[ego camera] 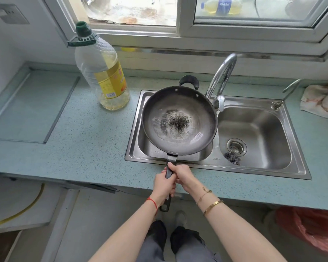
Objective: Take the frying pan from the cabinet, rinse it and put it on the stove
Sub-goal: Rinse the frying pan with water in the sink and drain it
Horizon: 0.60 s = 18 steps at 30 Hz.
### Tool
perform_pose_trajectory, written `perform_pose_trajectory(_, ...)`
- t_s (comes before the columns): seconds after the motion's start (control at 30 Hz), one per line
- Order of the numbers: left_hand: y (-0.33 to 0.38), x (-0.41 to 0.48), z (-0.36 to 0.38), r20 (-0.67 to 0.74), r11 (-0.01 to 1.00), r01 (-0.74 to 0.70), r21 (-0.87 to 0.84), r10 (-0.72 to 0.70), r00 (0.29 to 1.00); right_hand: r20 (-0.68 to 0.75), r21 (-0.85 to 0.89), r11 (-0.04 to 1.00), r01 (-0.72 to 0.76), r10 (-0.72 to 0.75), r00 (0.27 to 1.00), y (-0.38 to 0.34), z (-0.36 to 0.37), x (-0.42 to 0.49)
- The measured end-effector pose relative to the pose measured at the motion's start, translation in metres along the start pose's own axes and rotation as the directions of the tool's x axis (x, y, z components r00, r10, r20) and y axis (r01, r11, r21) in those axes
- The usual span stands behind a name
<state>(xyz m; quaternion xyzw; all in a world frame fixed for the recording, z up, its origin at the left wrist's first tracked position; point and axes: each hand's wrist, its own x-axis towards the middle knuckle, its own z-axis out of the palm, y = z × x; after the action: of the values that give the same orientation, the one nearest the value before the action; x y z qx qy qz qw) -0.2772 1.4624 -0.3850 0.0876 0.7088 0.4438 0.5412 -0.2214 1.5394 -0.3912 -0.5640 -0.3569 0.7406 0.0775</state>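
You face a speckled blue-green countertop (87,133) under a white-framed sliding window (186,29) flooding the kitchen with daylight; a wall socket plate (9,14) sits upper left on the pale wall; grey floor (95,224) lies below the counter's edge.

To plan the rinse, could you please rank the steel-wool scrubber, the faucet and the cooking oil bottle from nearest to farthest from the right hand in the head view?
Measured from the right hand on the frying pan handle:
1. Steel-wool scrubber, in the right basin beside the drain.
2. Faucet, behind the sink, between the basins.
3. Cooking oil bottle, far left on the counter.
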Motion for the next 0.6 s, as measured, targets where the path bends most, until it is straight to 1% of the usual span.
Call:
perform_pose_trajectory(0.13,0.002,0.002,-0.001,-0.102,0.992,-0.073,0.108,0.084,0.991,0.058,0.065,0.998,0.016,-0.020,0.998,-0.002,0.006,-0.002)
perform_pose_trajectory(0.23,0.005,0.002,-0.003,-0.136,0.983,-0.090,0.160,0.112,0.984,0.069,0.090,0.996,0.018,-0.024,0.997,-0.003,0.011,-0.003)
perform_pose_trajectory(0.3,0.007,0.001,-0.004,-0.125,0.990,-0.073,0.123,0.088,0.988,0.049,0.064,0.998,0.027,-0.031,0.998,-0.005,0.013,-0.005)
perform_pose_trajectory(0.47,0.013,-0.005,-0.005,-0.041,0.997,0.037,-0.061,-0.040,0.998,-0.027,-0.075,0.994,0.075,-0.077,0.997,-0.003,0.013,-0.004)
perform_pose_trajectory(0.6,0.015,-0.007,-0.003,-0.004,0.988,0.098,-0.121,-0.099,0.995,-0.047,-0.162,0.983,0.086,-0.095,0.994,-0.003,0.012,-0.004)
